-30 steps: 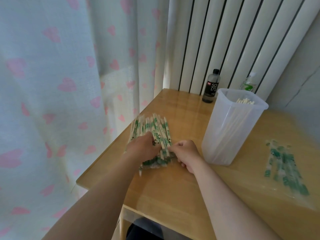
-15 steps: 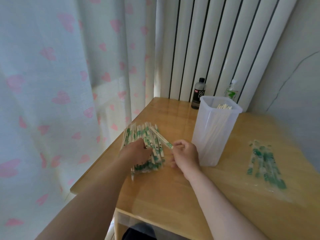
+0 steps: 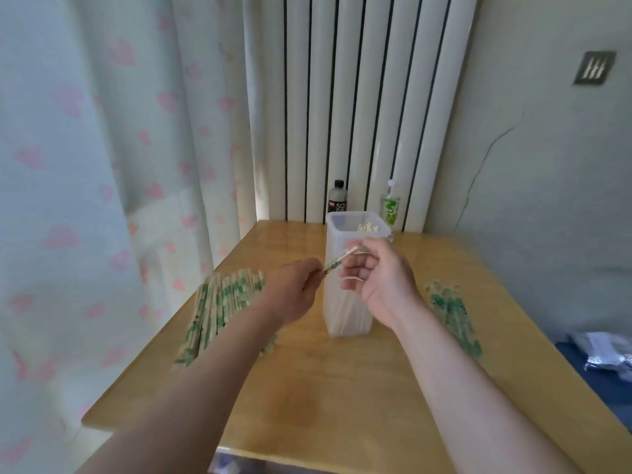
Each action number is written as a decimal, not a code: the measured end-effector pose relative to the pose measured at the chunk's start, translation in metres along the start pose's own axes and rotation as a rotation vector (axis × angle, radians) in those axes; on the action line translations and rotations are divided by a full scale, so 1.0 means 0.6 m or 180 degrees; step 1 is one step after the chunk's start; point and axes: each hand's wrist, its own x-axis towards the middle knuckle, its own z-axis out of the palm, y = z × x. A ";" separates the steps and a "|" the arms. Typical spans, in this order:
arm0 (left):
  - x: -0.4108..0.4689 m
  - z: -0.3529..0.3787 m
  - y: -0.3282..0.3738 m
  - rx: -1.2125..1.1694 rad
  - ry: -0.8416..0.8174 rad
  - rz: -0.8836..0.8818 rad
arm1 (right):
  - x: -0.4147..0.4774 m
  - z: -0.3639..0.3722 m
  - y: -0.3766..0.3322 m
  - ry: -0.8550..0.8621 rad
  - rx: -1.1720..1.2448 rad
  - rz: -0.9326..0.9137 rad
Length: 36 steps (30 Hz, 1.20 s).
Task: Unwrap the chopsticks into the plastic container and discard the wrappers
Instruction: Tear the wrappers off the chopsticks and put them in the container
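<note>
The left hand (image 3: 294, 292) is pinching the green-printed lower end of one slim wrapped chopstick pair (image 3: 342, 260), and the right hand (image 3: 379, 278) is curling its fingers round the upper end, in front of the tall translucent plastic container (image 3: 333, 241). A flat pile of wrapped pairs (image 3: 219, 302) is lying left of the container on the glossy wooden table (image 3: 342, 388), with crinkled clear wrappers (image 3: 451, 313) on the right.

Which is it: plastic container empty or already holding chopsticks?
Holding some. Bare chopstick tips show near the rim of the upright plastic container; more sticks show through its wall.
</note>
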 end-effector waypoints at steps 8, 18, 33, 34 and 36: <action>0.006 0.015 0.093 -0.1521 -0.0409 -0.0352 | -0.005 -0.052 -0.028 0.0159 -0.0486 -0.0234; 0.008 0.023 0.119 -0.2012 -0.0543 -0.0627 | -0.007 -0.081 -0.043 0.0306 -0.0330 -0.0171; 0.020 0.029 0.126 -0.1793 -0.0506 -0.0563 | 0.004 -0.103 -0.052 0.0587 -0.0311 -0.0292; 0.020 0.029 0.124 -0.1798 -0.0513 -0.0576 | 0.006 -0.104 -0.054 0.0625 -0.0299 -0.0321; 0.022 0.028 0.122 -0.1763 -0.0505 -0.0580 | 0.006 -0.103 -0.050 0.0648 -0.0245 -0.0326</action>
